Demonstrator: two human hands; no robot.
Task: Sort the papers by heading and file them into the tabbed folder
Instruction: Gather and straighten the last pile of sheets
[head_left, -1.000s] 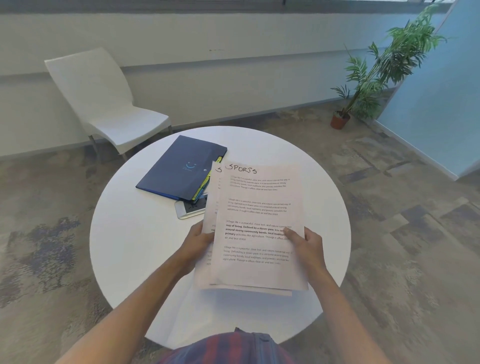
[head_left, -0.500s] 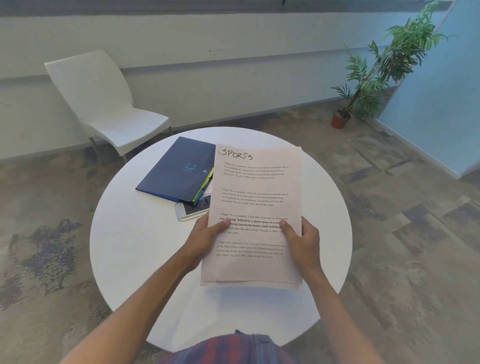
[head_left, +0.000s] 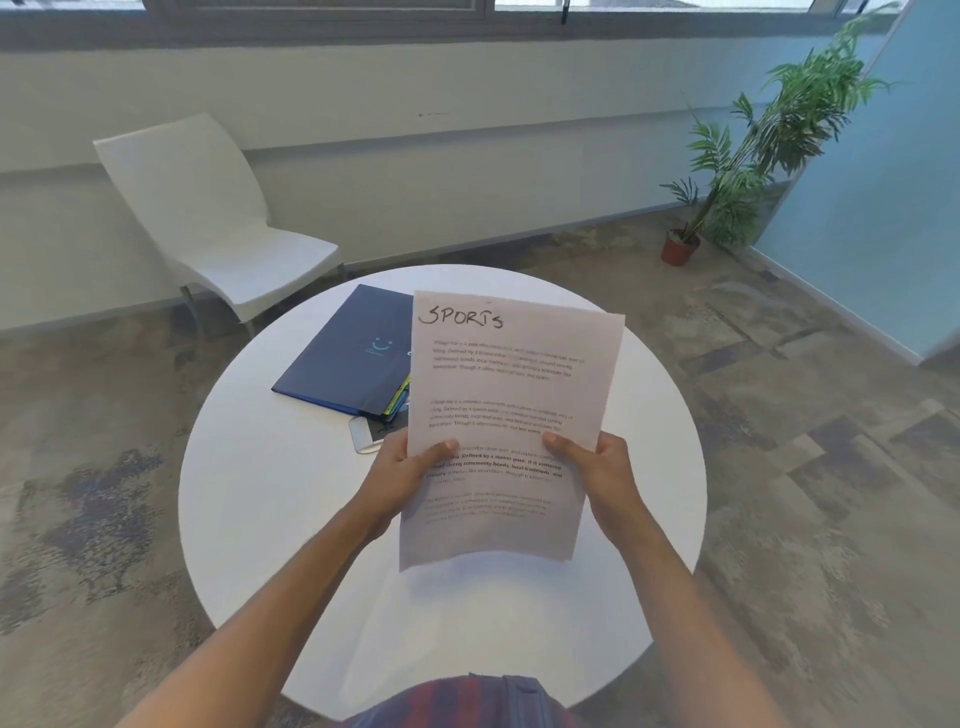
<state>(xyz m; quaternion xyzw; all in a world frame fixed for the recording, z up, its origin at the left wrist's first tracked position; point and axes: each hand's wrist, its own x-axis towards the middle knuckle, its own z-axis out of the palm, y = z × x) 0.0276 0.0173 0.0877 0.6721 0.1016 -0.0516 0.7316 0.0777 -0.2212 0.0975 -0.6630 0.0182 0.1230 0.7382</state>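
Note:
I hold a squared stack of white papers (head_left: 506, 395) upright above the round white table (head_left: 270, 499). The top sheet carries the handwritten heading SPORTS. My left hand (head_left: 402, 475) grips the stack's left edge, thumb on the front. My right hand (head_left: 597, 475) grips its right edge the same way. Behind the papers, at the table's far left, lies the dark blue tabbed folder (head_left: 353, 353), closed, with yellow and green tabs showing at its near edge. The sheets under the top one are hidden.
A phone (head_left: 366, 434) lies on the table by the folder's near corner, partly under the papers. A white chair (head_left: 208, 228) stands beyond the table at the left. A potted plant (head_left: 737, 156) stands at the right by a blue wall.
The fanned sheets have been pulled together into one even stack. Both hands have lifted the stack up off the table and tilted it upright.

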